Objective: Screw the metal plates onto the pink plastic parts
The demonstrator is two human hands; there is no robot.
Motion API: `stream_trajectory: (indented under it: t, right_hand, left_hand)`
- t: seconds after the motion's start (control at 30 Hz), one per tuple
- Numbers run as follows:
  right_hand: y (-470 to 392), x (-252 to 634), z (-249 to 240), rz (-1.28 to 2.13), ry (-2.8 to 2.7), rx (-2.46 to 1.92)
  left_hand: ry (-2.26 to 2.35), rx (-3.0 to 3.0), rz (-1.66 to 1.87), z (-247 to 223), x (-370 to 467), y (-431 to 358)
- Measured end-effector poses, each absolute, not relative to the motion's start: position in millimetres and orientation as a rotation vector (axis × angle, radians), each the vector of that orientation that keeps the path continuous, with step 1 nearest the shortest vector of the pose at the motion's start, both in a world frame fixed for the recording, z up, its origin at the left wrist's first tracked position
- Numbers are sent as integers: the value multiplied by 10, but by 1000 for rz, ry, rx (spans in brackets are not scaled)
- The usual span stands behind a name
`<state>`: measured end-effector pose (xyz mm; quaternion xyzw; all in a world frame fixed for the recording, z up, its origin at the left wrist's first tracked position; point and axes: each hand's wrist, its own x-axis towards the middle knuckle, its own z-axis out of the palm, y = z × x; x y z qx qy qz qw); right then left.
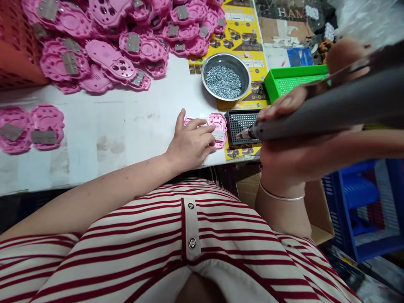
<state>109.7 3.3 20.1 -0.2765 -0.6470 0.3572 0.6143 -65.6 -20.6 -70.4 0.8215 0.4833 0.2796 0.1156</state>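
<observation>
My left hand (192,145) rests at the table's near edge, little finger sticking out, the other fingers and thumb bent onto a pink plastic casing (222,120). A flat grey metal plate (220,135) lies across that casing. Part of another pink piece (187,122) shows behind the fingers. In my right hand (280,155) is a dark power screwdriver (290,120), slanting down to the left, blurred near the camera. Its tip is over a black perforated tray (232,140); whether it carries a screw, I cannot tell.
A steel bowl (204,86) of small screws stands behind the black tray. Beside it is a green basket (274,90). Pink casings (109,63) with metal plates are heaped at the back left, near a red basket (19,46). Two casings (47,120) lie far left. Blue crates (350,210) stand lower right.
</observation>
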Motion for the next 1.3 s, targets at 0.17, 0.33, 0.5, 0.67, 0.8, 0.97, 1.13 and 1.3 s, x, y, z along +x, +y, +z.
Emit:
stream_trajectory:
  t: [0.17,0.33,0.5,0.67,0.8,0.97,1.13,1.3]
  right_hand:
    - [82,929,-120,758,-1366,-625]
    - [128,866,-189,816,-1301,-537]
    - [193,856,-192,821,-1276,-485]
    - [199,846,-231,783,-1285,-541]
    - [189,837,-233,730,-1282,-590]
    - [212,798,-233,708,-1297,-598]
    - [241,786,-230,713,-1296,-544]
    - [221,775,-196,716,-1239,-641]
  left_hand:
    - [1428,2401,809,-688,-643,-199]
    - [1418,2400,787,-662,-645,-217]
    - [1417,2381,767,-644,-638,-214]
    - [1413,2386,762,-630,-633,-216]
    - [1419,2401,770,-636,-628,-215]
    - [1428,2400,762,-629,-618,-205]
    - [1423,2402,750,-614,-618,-202]
    - [1422,2390,757,-623,-614,-202]
